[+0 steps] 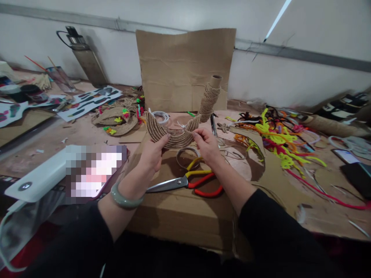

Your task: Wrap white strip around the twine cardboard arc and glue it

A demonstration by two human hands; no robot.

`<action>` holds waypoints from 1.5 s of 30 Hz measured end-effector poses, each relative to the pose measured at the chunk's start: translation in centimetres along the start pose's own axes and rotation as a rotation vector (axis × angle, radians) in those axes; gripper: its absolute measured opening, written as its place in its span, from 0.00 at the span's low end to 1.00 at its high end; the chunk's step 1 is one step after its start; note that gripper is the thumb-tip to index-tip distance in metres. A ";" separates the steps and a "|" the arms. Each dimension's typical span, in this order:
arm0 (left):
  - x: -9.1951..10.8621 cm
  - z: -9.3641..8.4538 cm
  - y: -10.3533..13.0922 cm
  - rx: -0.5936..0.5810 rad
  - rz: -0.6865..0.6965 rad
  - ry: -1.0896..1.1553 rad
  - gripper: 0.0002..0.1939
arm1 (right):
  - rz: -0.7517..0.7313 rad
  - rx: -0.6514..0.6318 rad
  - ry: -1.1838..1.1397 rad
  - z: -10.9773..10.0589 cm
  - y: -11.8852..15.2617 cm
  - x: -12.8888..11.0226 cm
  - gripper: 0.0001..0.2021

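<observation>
A curved crescent piece (158, 133) covered in rows of brown twine is held up above a cardboard box. My left hand (153, 153) grips its lower left edge, thumb on the front. At its right side, my right hand (206, 146) pinches a strand of twine between thumb and fingers. Behind the piece stands a cardboard tube wound with twine (211, 96). Below my hands, scissors with red and yellow handles (187, 181) lie on the cardboard box (185, 216), near a roll of tape (188, 157).
An upright cardboard sheet (185, 69) stands at the back. Left are a phone (100, 172), a white device (37, 179), twine-covered pieces (118, 119) and a bottle (88, 61). Colourful fuzzy strands (269, 131) and another phone (346, 156) lie at right.
</observation>
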State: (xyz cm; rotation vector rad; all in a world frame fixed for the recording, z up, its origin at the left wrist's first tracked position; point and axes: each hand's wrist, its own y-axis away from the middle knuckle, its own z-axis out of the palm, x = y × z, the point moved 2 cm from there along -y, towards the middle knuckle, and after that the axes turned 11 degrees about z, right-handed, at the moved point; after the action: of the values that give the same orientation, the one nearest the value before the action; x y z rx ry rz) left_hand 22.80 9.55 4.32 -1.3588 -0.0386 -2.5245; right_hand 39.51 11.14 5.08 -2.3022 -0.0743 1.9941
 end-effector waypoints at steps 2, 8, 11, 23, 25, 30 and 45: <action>-0.1 0.0 0.1 -0.005 -0.046 -0.007 0.15 | -0.022 0.013 0.030 -0.2 0.0 0.0 0.13; -0.1 -0.3 -0.1 0.005 -0.087 -0.030 0.15 | -0.070 0.033 0.168 -0.5 -0.3 0.5 0.08; -0.1 -0.3 0.0 0.017 -0.085 -0.046 0.16 | -0.176 0.152 0.236 -0.7 0.1 -0.1 0.07; -0.2 0.7 1.3 -0.012 -0.048 -0.075 0.16 | -0.547 0.186 0.583 0.5 3.2 -2.8 0.09; -0.3 0.8 1.4 -0.028 -0.045 -0.066 0.16 | -0.521 0.196 0.640 0.7 3.0 -2.6 0.09; -0.6 1.0 1.9 -0.045 -0.028 -0.088 0.15 | -0.491 0.204 0.744 1.1 3.0 -2.6 0.10; -0.4 1.1 2.1 -0.054 0.013 -0.095 0.15 | -0.624 0.214 0.852 1.6 4.0 -3.0 0.08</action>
State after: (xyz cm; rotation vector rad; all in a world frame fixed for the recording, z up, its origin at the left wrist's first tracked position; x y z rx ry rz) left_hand 24.40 7.82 4.35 -1.4939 0.0190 -2.4657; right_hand 37.35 6.93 7.36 -2.3666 -0.4186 0.6391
